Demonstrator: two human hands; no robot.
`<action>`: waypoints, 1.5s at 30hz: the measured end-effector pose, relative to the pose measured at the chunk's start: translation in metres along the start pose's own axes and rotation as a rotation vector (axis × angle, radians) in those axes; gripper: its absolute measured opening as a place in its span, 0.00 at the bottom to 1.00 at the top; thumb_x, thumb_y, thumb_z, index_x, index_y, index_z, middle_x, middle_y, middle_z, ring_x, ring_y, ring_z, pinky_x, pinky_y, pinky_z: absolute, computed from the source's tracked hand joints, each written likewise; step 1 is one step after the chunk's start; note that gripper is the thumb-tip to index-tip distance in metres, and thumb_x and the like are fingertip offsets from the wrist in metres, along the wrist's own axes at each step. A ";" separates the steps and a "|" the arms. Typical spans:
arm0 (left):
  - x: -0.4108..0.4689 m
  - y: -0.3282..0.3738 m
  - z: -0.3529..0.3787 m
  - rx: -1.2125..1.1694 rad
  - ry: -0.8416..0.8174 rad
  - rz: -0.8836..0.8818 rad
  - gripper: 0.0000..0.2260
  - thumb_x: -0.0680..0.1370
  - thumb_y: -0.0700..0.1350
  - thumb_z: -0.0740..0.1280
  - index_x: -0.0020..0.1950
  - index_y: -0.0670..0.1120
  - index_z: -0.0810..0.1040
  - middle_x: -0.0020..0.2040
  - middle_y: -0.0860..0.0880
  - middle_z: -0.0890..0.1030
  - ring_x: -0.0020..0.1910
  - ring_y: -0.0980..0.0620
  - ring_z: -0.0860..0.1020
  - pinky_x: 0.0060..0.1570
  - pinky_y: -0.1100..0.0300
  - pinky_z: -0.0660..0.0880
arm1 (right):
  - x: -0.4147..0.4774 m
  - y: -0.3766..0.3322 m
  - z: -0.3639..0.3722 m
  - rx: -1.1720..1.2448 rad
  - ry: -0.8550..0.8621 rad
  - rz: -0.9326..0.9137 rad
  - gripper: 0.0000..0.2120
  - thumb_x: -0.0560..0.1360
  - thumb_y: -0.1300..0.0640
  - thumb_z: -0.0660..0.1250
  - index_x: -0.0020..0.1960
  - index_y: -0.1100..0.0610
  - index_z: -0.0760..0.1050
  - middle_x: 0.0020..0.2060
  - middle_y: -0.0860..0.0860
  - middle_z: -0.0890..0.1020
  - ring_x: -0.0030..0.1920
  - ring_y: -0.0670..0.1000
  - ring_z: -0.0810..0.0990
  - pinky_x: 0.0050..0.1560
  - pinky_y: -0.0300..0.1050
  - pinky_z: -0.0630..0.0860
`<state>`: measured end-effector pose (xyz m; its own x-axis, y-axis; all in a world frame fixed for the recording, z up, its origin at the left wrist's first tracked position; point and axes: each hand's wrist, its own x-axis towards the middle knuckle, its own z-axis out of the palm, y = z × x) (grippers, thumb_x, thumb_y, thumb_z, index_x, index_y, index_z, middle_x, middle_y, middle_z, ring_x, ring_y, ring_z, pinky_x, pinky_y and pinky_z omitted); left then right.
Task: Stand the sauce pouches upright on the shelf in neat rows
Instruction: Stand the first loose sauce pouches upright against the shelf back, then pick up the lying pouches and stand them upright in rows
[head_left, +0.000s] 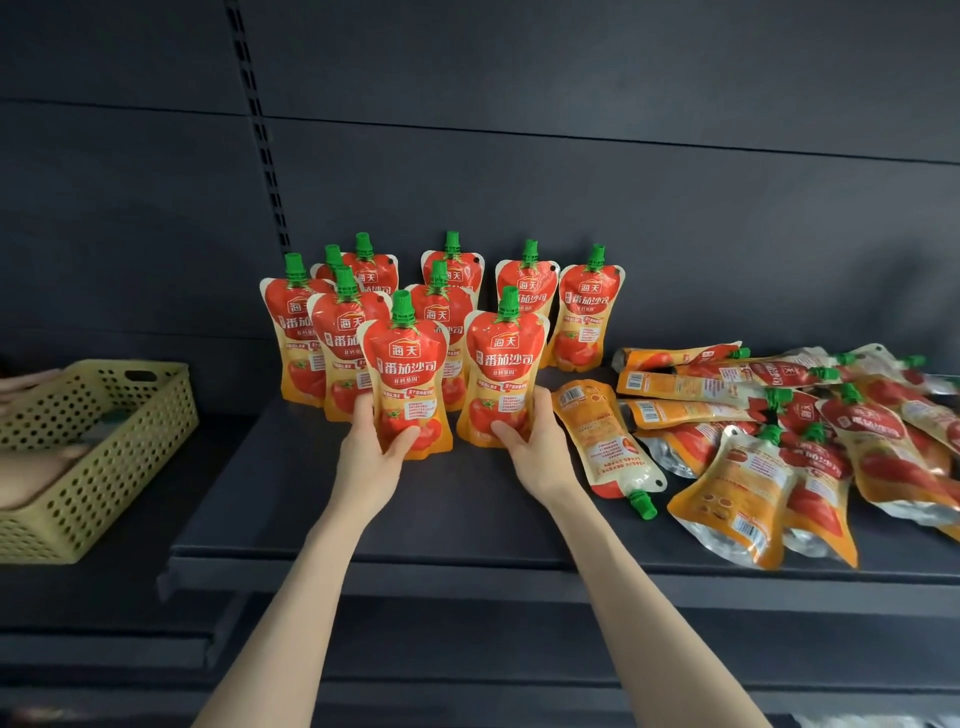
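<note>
left hand (371, 449) wraps the lower half of a red-and-orange plastic sauce pouch with green screw cap (405, 379), thumb across the front, fingers round its left edge. right hand (532, 441) holds a matching pouch (505, 371), mirrored grip. Both are upright in the front row on the dark grey metal shelf (441, 525); can't tell if the bases touch it. Bare forearms reach up and forward. 8 standing pouches (589, 312) sit just behind. A pile of flat pouches (779, 457) lies to the right, a pale green perforated plastic basket (104, 441) far left.
</note>
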<state>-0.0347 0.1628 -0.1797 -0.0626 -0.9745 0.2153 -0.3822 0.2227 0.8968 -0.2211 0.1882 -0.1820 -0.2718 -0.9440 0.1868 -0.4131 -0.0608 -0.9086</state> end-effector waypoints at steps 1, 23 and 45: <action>0.000 -0.001 0.001 0.027 0.008 -0.007 0.24 0.76 0.46 0.67 0.69 0.45 0.61 0.65 0.48 0.72 0.63 0.50 0.72 0.56 0.57 0.70 | -0.001 -0.001 0.000 -0.012 0.006 0.008 0.22 0.76 0.57 0.66 0.66 0.54 0.62 0.62 0.50 0.75 0.64 0.51 0.74 0.64 0.54 0.73; -0.069 0.069 0.150 0.170 -0.110 0.240 0.14 0.76 0.46 0.67 0.61 0.47 0.74 0.59 0.50 0.76 0.59 0.49 0.73 0.55 0.52 0.72 | -0.059 0.024 -0.171 -0.374 0.257 -0.052 0.07 0.75 0.55 0.67 0.52 0.55 0.77 0.47 0.49 0.80 0.50 0.53 0.77 0.49 0.48 0.74; -0.091 0.108 0.189 0.042 0.029 -0.165 0.31 0.63 0.38 0.78 0.62 0.51 0.70 0.54 0.50 0.76 0.52 0.51 0.77 0.47 0.59 0.73 | -0.044 0.070 -0.252 -0.540 0.085 0.101 0.45 0.60 0.33 0.73 0.70 0.52 0.62 0.65 0.57 0.66 0.67 0.60 0.62 0.67 0.57 0.57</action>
<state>-0.2441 0.2707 -0.1757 0.0304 -0.9965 0.0781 -0.4235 0.0579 0.9040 -0.4573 0.3077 -0.1598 -0.3928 -0.9059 0.1583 -0.7624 0.2246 -0.6068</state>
